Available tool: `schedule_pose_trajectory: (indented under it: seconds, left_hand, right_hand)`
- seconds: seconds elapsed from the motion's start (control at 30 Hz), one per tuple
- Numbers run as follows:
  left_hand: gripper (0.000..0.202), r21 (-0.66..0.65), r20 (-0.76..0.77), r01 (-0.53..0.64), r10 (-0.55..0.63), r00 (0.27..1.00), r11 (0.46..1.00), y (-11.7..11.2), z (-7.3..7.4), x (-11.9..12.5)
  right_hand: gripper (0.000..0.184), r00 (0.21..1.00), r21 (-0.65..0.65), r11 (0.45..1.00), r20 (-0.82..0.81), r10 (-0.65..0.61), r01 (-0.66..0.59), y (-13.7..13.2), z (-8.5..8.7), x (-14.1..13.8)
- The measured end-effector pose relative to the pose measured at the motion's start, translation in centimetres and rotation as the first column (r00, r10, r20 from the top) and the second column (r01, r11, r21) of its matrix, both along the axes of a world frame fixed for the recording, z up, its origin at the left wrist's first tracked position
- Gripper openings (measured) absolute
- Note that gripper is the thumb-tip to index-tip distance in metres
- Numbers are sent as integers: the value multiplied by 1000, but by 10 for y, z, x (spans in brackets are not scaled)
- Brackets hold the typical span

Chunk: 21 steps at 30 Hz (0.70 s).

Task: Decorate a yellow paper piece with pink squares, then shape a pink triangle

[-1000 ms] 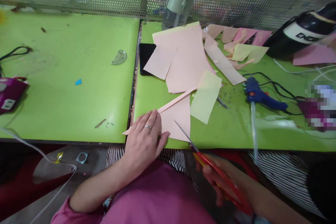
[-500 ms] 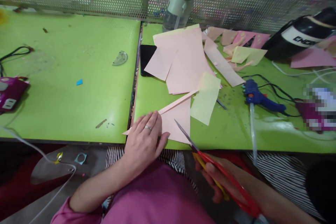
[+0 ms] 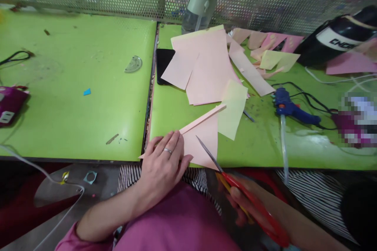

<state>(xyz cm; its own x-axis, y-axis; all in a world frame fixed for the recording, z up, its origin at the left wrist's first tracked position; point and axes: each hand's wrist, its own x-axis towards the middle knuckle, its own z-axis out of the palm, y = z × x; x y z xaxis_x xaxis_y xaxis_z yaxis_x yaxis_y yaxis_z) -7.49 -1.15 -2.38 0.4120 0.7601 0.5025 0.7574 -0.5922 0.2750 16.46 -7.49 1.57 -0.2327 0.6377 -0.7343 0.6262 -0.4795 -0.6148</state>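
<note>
My left hand (image 3: 165,157) lies flat, fingers stretched out, pressing on a pink sheet of paper (image 3: 203,141) at the table's front edge. A narrow folded strip (image 3: 203,119) runs along the sheet's upper edge, slanting up to the right; its left part is under my fingers. In my right hand (image 3: 240,200) are scissors (image 3: 253,196) with red and yellow handles. Their closed blades point up and left, over the sheet's right part. A pale yellow paper piece (image 3: 234,113) touches the sheet's upper right corner.
Behind lie stacked pink sheets (image 3: 209,66), partly over a black phone (image 3: 163,66). A water bottle (image 3: 198,8) stands at the mesh screen. To the right are a blue glue gun (image 3: 291,110), paper scraps (image 3: 279,60) and a black bottle (image 3: 332,41). A protractor (image 3: 134,64) lies left.
The pink sheet and my left hand have shifted slightly toward the table's front edge and to the right. The scissors stay at nearly the same spot.
</note>
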Motion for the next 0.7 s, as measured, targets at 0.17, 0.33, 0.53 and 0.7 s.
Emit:
schedule_pose_trajectory:
  seconds: [0.17,0.33,0.53,0.7]
  left_hand:
    - [37,1,-3,7,-7,1000,1000,1,-1,0]
    - [37,1,-2,5,-5,1000,1000,1,-2,-1]
    - [37,-2,-7,19,-19,1000,1000,1,-3,-2]
    - [37,2,0,19,-19,1000,1000,1,-3,-2]
  right_hand:
    - [75,999,-68,997,-6,-48,47,4,3,-2]
    - [73,994,-158,982,-26,-104,98,-2,-6,6]
    - [77,1000,-113,993,-15,-25,23,6,3,1]
    - [78,1000,-91,996,15,-7,8,7,7,0]
